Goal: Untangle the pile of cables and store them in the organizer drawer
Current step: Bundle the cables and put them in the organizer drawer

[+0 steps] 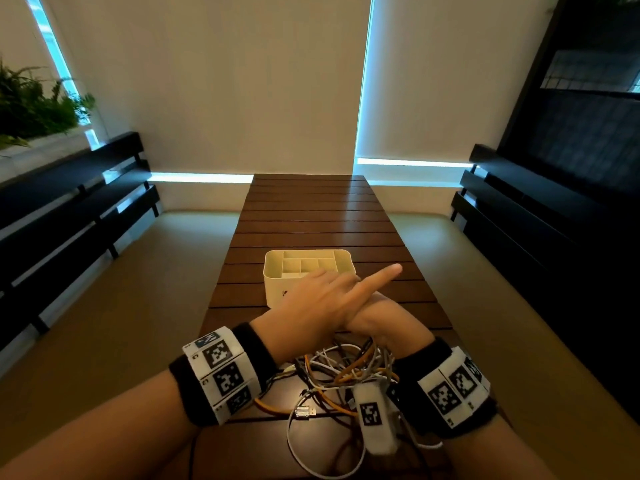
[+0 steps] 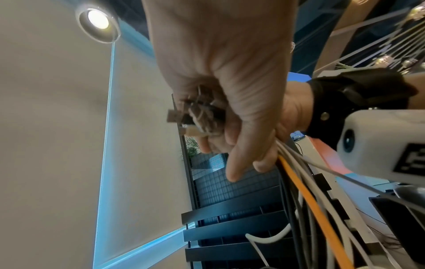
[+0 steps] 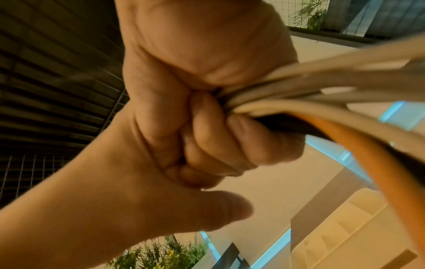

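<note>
we could read no words, brand names or numbers anywhere. the only signs were black-and-white square code markers on the left wristband [image 1: 221, 370], the right wristband [image 1: 453, 388] and the white camera housing [image 1: 375, 419]. a small dark mark on the organizer [image 1: 277, 282] front stayed illegible.

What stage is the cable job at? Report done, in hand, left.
Done: nothing stored; the compartments of the organizer that show are empty. In hand: the right hand grips a bundle of cables, white, black and orange together, and the left hand holds the connector ends. Left: the cables hang knotted over the table, so separating and storing all remain.
</note>
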{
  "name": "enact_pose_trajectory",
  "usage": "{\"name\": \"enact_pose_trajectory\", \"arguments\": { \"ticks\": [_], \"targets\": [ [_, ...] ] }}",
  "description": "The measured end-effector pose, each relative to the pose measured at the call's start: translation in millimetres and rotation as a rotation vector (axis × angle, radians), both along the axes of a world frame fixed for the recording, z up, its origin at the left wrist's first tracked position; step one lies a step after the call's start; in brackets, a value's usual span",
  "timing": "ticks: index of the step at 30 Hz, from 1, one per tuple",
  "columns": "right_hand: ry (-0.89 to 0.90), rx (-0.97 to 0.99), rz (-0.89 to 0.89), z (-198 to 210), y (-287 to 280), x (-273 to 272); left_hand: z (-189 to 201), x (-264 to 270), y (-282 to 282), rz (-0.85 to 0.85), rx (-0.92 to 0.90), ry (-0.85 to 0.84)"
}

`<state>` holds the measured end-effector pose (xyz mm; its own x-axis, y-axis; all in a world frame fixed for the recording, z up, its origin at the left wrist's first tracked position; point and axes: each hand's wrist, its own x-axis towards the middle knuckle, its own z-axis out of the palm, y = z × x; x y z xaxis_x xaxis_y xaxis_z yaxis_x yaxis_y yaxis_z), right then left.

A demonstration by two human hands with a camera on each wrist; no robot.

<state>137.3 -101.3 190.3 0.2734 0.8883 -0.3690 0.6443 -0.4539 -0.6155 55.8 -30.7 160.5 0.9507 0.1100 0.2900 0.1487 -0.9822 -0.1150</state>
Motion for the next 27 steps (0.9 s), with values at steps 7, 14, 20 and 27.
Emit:
{"name": "enact_pose_trajectory", "arguments": {
  "ticks": [7,14,20,27],
  "targets": [
    [-0.066,0.084,0.212,-19,16,24,-1,-3,0,0.112,-0.123,0.048],
    [0.275,0.015,0.495,-18,5,59,1,-13,6,0.2,-0.264,0.077],
    [0.223,0.167,0.428,-47,7,57,-19,-20,25,0.266,-0.614,-0.108],
    [0.167,0.505,0.231,-39,7,46,-1,-22,30,0.231,-1.22,-0.026]
  ]
}}
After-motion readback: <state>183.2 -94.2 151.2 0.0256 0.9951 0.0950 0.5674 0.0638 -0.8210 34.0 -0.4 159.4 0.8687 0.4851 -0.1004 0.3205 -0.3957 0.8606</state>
